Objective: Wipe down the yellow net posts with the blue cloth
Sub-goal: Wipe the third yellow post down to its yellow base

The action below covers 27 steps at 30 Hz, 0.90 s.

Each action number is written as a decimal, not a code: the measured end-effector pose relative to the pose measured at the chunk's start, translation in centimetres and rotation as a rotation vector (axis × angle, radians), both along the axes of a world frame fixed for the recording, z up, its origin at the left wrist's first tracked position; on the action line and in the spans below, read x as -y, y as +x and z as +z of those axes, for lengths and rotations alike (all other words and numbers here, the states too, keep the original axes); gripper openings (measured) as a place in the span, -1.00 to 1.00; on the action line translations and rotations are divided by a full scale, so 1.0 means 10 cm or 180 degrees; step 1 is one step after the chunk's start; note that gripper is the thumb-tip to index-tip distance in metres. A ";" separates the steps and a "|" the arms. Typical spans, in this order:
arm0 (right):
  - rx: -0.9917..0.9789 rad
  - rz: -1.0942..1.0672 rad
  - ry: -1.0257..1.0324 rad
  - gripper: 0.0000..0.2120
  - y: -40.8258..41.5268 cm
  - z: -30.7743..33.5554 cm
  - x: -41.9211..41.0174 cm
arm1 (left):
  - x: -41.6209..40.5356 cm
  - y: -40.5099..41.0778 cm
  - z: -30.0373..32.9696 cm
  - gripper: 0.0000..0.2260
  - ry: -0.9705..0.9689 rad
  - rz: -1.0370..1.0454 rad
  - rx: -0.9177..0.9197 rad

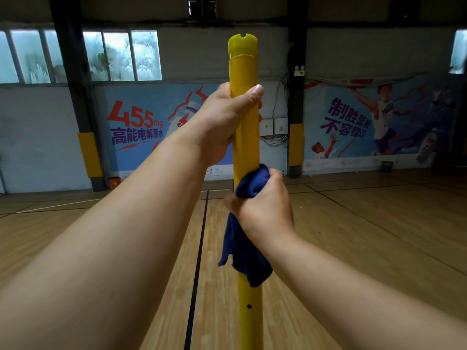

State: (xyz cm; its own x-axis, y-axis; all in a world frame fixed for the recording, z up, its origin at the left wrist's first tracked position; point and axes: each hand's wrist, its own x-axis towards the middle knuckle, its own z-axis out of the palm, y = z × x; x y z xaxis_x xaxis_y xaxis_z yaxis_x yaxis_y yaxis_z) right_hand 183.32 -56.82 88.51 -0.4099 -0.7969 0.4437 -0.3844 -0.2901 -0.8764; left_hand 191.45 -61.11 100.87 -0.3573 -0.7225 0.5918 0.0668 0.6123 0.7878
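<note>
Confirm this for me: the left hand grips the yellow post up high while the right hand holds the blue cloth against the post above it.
Not quite. In the head view the right hand holds the blue cloth against the yellow post below the left hand, not above it. The rest is right.

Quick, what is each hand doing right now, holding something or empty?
Left hand: closed around the yellow post, gripping it near the top.
Right hand: closed on the blue cloth, pressing it against the post lower down.
</note>
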 end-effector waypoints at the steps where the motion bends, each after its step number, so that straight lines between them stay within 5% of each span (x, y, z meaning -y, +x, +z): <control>1: -0.0008 0.0000 -0.0023 -0.31 -0.01 0.07 0.01 | 0.00 0.00 0.00 -0.70 0.0003 -0.0003 -0.0005; 10: -0.0008 0.0019 -0.0309 -0.33 -0.06 0.60 0.06 | 0.00 -0.03 -0.01 -0.72 0.0105 -0.0029 -0.0104; 20: -0.0007 -0.0043 0.0028 -0.35 0.03 -0.09 -0.06 | -0.07 -0.05 -0.12 -0.48 -0.0078 0.0273 0.0114; 27: -0.0037 -0.0110 0.0130 -0.29 0.02 -0.15 -0.08 | -0.06 -0.07 -0.52 -0.49 0.0108 0.0255 0.0177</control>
